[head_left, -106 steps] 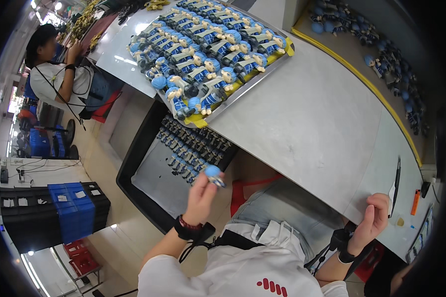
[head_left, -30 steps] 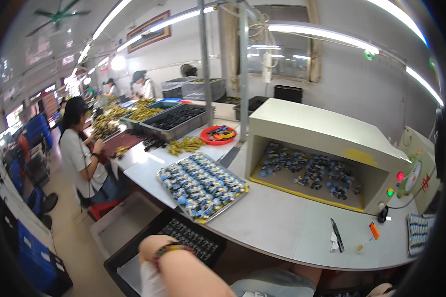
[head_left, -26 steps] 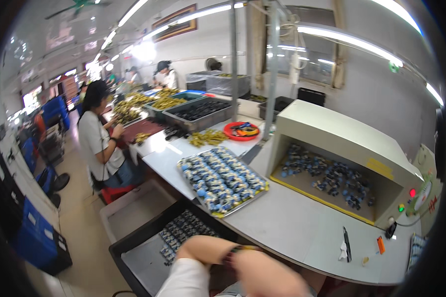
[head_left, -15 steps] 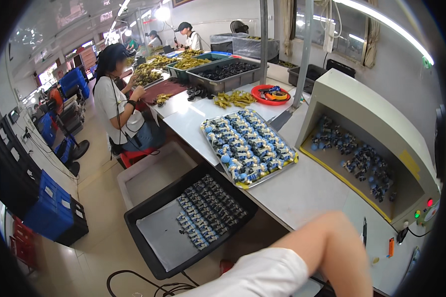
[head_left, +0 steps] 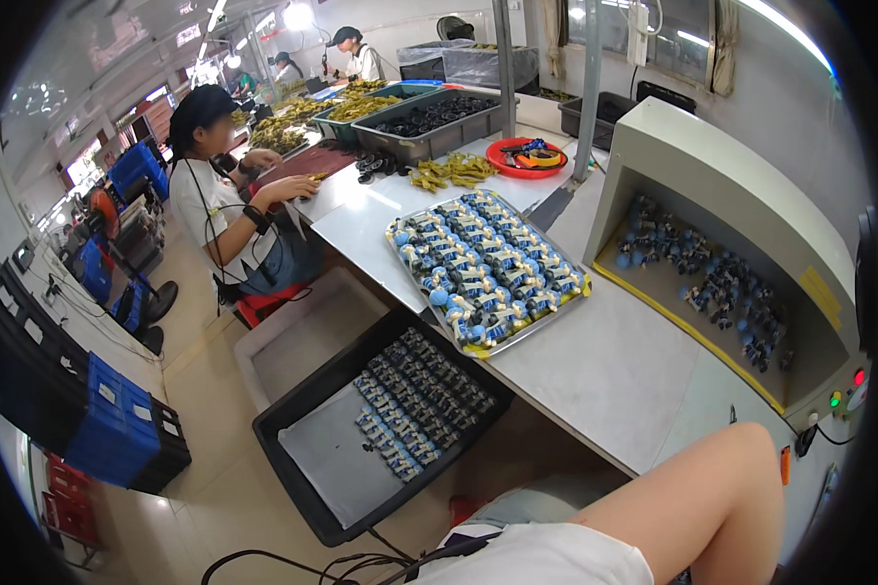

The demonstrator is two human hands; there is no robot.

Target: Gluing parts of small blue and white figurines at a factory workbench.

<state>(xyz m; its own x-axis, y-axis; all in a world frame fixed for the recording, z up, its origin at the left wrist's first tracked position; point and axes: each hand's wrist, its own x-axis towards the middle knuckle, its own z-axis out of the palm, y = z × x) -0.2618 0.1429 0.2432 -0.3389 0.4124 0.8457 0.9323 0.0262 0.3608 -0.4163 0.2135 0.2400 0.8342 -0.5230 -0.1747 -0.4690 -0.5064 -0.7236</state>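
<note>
One of my arms [head_left: 698,497], bare below a white short sleeve, bends at the elbow over the near edge of the table at the lower right. Both hands lie outside the picture, so what they hold or touch does not show. Beyond the elbow, a metal tray [head_left: 541,325] rests on the white table, filled with rows of small blue-and-white figures [head_left: 488,263]. To its right stands a beige box-shaped machine [head_left: 741,161] with an open front. Loose dark-and-blue figures [head_left: 737,302] are heaped inside it.
Below the table edge, a black bin [head_left: 285,485] holds rows of figures on a grey sheet, beside a pale bin [head_left: 249,366]. A co-worker [head_left: 210,195] sits at the far left of the table. A red dish [head_left: 505,167] with tools and a grey tub [head_left: 424,148] stand farther back.
The view has shifted a little, and my bent arm appears lower and farther right. The co-worker's hands have moved apart, one reaching lower over the table.
</note>
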